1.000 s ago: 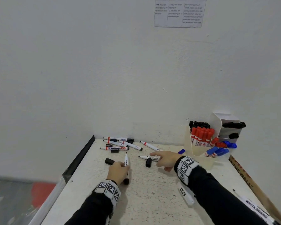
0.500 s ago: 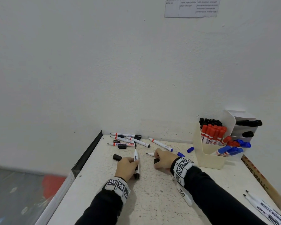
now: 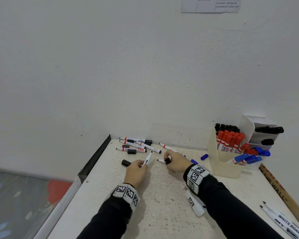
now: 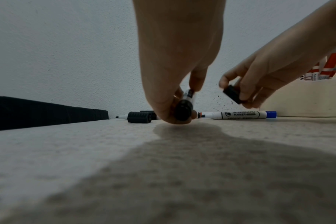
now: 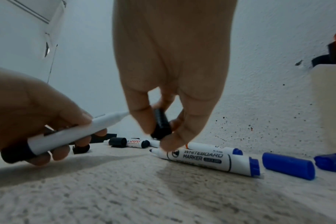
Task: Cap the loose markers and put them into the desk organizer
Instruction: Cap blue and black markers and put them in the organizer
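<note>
My left hand (image 3: pixel 135 170) grips an uncapped white marker (image 3: pixel 148 160) with a black end (image 4: pixel 183 111), its tip pointing away and up. My right hand (image 3: pixel 175 161) pinches a black cap (image 3: pixel 167 160) (image 5: pixel 161 126) just above the table, a short way right of that marker's tip. Under the right hand lies an uncapped blue-ended whiteboard marker (image 5: pixel 205 159). A loose black cap (image 3: pixel 126 163) lies left of my left hand. The cream desk organizer (image 3: pixel 226 167) stands at the right, holding red, black and blue capped markers.
Several uncapped markers and black caps (image 3: pixel 136 146) lie by the wall at the back. Blue caps (image 5: pixel 289 166) (image 3: pixel 204 156) lie near the organizer. Two more white markers (image 3: pixel 283 221) lie at the front right beside a wooden ruler (image 3: pixel 280 190). The table's left edge (image 3: pixel 91 163) drops off.
My right hand has picked the black cap up off the table and drawn it in. My left hand has raised the marker so its tip points up and away.
</note>
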Demonstrator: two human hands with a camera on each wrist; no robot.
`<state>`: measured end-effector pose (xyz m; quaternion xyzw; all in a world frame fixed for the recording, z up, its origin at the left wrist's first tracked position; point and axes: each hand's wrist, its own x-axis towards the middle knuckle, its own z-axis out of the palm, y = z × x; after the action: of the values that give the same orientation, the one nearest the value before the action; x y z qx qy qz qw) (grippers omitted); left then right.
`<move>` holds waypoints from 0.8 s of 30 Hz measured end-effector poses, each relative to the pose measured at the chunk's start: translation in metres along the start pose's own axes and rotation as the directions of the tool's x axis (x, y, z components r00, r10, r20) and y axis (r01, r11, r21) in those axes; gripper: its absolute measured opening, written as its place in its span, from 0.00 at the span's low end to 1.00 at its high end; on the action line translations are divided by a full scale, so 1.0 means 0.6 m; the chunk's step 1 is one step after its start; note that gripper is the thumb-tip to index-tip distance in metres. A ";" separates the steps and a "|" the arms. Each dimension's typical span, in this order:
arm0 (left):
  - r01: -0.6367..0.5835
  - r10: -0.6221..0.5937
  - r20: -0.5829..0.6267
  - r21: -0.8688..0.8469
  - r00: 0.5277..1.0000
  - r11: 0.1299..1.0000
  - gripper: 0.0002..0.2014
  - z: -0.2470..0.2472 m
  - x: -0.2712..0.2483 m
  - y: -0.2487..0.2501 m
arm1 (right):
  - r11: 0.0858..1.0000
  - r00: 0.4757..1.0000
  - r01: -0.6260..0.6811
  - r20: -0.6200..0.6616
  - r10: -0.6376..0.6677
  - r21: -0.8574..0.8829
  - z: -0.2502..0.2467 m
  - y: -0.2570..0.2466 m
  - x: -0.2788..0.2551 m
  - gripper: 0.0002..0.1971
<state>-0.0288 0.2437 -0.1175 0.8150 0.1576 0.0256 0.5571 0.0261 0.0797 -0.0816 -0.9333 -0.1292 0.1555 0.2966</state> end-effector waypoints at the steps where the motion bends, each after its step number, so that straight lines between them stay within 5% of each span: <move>1: -0.004 0.004 0.016 0.001 1.000 1.000 0.15 0.000 0.000 0.000 | 0.998 0.998 0.013 -0.066 -0.010 0.057 0.000 0.001 0.002 0.12; 10: -0.103 0.095 0.117 0.061 0.988 0.993 0.17 0.004 -0.002 0.002 | 0.939 0.920 0.175 -0.389 -0.049 0.296 0.002 -0.007 0.007 0.12; 18: -0.137 0.115 0.195 0.104 0.974 0.985 0.14 0.005 -0.002 -0.001 | 0.910 0.972 0.165 -0.221 -0.084 0.380 0.010 -0.006 0.002 0.07; 24: -0.149 0.107 0.261 0.148 0.959 0.978 0.13 0.009 -0.002 -0.002 | 0.936 0.980 0.145 -0.179 -0.090 0.322 0.004 0.006 0.000 0.16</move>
<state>-0.0288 0.2390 -0.1202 0.8636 0.0340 -0.0552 0.5000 0.0256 0.0777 -0.0854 -0.8697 -0.1325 0.0810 0.4685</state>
